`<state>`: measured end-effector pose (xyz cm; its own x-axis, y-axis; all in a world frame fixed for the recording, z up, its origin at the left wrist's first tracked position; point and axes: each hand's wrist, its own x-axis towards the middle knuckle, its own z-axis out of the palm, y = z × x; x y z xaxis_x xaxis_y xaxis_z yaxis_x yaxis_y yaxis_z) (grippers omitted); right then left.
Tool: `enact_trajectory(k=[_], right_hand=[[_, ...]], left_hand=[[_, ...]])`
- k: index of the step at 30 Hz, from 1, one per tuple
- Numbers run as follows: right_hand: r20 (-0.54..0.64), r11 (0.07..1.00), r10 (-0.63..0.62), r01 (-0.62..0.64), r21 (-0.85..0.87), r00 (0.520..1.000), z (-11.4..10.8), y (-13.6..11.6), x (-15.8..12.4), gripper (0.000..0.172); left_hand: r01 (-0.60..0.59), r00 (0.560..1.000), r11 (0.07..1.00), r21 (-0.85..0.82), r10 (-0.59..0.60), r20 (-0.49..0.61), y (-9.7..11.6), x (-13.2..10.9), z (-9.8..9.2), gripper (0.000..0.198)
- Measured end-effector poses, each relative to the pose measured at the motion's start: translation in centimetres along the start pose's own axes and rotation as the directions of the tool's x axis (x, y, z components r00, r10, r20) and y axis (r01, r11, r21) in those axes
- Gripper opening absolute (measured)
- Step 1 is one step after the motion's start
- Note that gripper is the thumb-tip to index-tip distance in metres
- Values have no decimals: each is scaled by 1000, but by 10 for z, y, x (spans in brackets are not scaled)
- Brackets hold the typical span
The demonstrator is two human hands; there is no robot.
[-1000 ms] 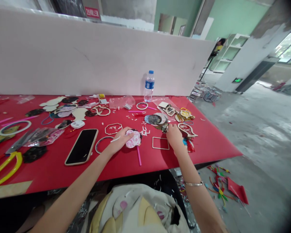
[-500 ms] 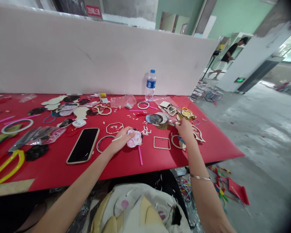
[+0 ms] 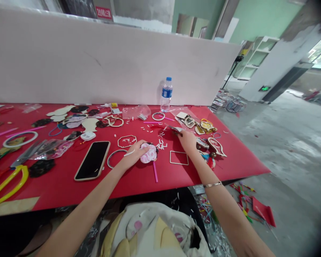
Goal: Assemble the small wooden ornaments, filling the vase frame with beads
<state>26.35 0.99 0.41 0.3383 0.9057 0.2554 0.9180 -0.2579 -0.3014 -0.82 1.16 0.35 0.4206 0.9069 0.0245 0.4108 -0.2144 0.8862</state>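
My left hand (image 3: 133, 156) rests on a round pink floral piece (image 3: 150, 154) with a dark backing, and a pink stick (image 3: 155, 171) runs from under it. My right hand (image 3: 187, 140) pinches a thin, dark flat piece (image 3: 174, 129) at its fingertips, though its exact kind is too small to tell. A square wooden frame (image 3: 179, 157) lies just below my right hand. A thin ring (image 3: 114, 158) sits left of my left hand. An octagonal wooden frame (image 3: 127, 141) lies above it.
The red table (image 3: 139, 187) is strewn with wooden cut-outs, rings and paper scraps. A phone (image 3: 92, 161) lies left of my hands, and a water bottle (image 3: 166, 94) stands against the white partition (image 3: 96, 60). Colourful scraps lie on the concrete floor (image 3: 291, 160) at right.
My right hand has moved left from the ring area toward the table's middle, and the round picture disc no longer shows there. My left hand stays put. The person at the back has left view.
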Motion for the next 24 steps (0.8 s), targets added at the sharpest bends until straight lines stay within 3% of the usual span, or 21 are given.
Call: enact_trajectory(k=[3,5,7,9,11,12,14,15,24], right_hand=[[-111,962,129,-97,255,985,-11,14,8,29],[-190,937,198,-129,325,962,-18,21,13,29],[-288,951,155,-65,301,945,-23,23,14,27],[-329,982,26,37,186,944,-22,20,11,23],[-236,990,-122,135,40,964,-15,12,3,21],[-131,986,-165,164,-22,978,-9,8,-1,21],[83,974,-185,194,-119,979,2,0,-9,23],[116,969,-179,195,-150,977,6,-3,-13,25],[155,963,-206,228,-143,966,15,-5,-23,47]], left_hand=[[-16,1000,1000,-11,17,12,-2,0,0,41],[-29,1000,999,-23,29,12,-3,0,0,43],[-31,999,999,-29,31,14,-4,0,1,44],[-26,999,1000,-11,26,19,-4,0,1,44],[-20,1000,1000,12,19,21,-3,0,0,43],[-17,1000,1000,20,16,21,-3,0,0,43],[-7,1000,1000,27,6,17,-2,-1,0,42],[-1,1000,1000,27,1,14,-2,-1,0,41],[-12,1000,1000,-9,13,18,0,-4,0,45]])
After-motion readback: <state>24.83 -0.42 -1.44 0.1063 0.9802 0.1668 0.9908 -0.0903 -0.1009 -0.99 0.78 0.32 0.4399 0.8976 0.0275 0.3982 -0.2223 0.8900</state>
